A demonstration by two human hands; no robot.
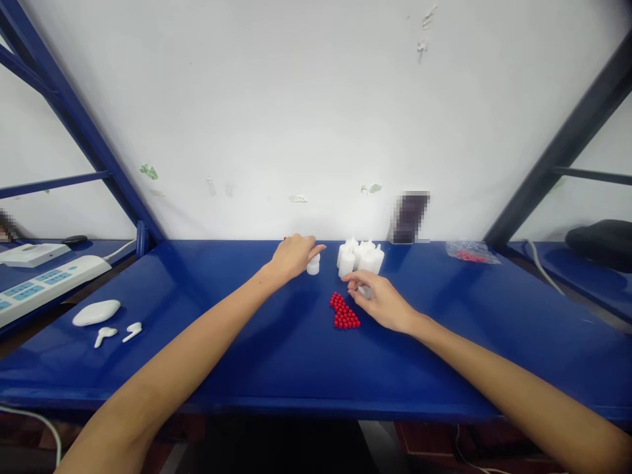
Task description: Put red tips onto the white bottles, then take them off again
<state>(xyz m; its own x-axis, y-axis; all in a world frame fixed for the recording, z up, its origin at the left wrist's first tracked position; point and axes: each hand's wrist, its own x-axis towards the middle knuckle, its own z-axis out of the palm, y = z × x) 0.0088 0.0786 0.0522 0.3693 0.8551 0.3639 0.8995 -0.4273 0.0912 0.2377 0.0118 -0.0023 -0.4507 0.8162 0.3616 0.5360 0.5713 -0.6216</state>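
My left hand reaches to the back of the blue table, its fingers curled over a small white bottle standing there. My right hand rests on the table beside a heap of small red beads, fingers pinched around a small white object that I cannot name. A cluster of several small white bottles stands just behind my right hand.
A white earbud case and two earbuds lie at the left. A power strip sits on the left shelf. A clear bag of red beads lies at the back right. Blue frame struts rise on both sides.
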